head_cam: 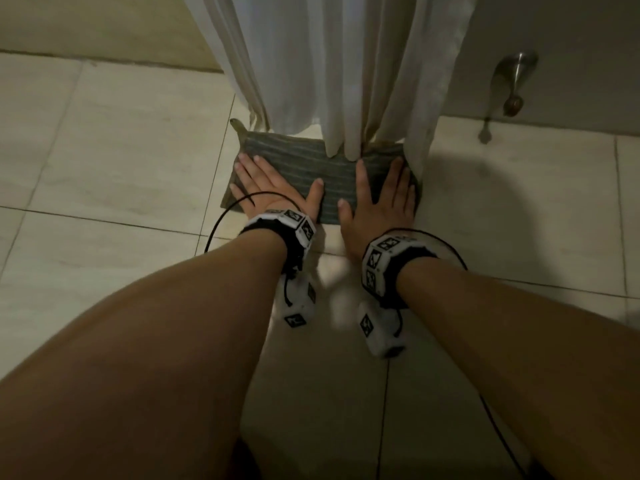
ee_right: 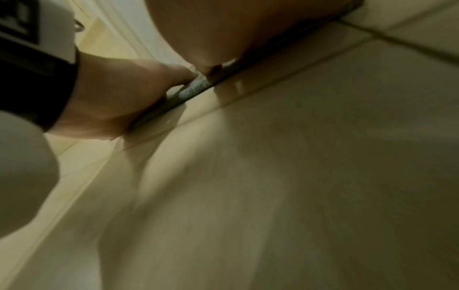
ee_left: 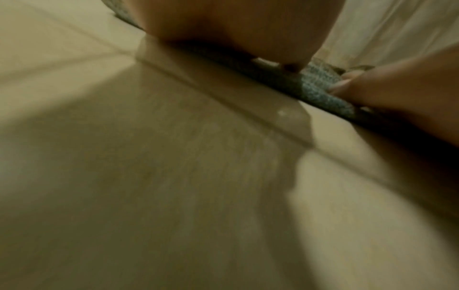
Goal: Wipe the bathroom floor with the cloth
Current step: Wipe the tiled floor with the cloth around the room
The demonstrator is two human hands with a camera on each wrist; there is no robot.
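A grey-green striped cloth lies flat on the pale tiled floor, its far edge under the hem of a white curtain. My left hand presses flat on the cloth's left half, fingers straight and spread. My right hand presses flat on its right half, thumb toward the middle. In the left wrist view the cloth shows as a thin blue-grey strip under my palm, with my right hand beside it. The right wrist view shows the cloth edge-on under both hands.
A white shower curtain hangs down onto the cloth's far edge. A metal door stop sticks out of the wall at the back right. Black cables loop from both wrist units. Tiled floor stretches to the left and right.
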